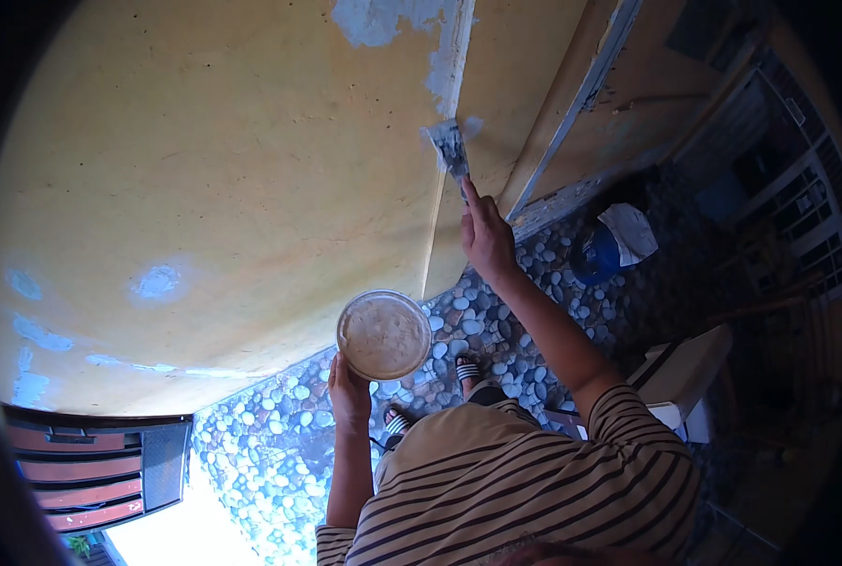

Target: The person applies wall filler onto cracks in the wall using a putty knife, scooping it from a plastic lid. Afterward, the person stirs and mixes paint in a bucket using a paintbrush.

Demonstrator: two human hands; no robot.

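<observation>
At the far left, a slatted panel (82, 472) with reddish boards stands by the yellow wall (251, 170), whose pitted face carries rough, pale patches (157, 280). Below spreads a floor (270, 443) patterned like rounded pebbles. The person's left hand (348, 389) grips the near edge of a round, shallow dish (426, 338), the fingers partly hidden beneath; inside it lies beige paste (381, 330), smeared and uneven. Farther right, a raised strip (433, 236) runs along the wall, and over it sits the scraper (449, 146), its flat blade caked with grey. The right hand (489, 231) is closed round the handle, index finger stretched along it. Beyond, a blue bucket (595, 262) with a whitish sheet (631, 233) over its top stands on the pebbles; a pale, boxy object (680, 373) sits beside the right arm.
</observation>
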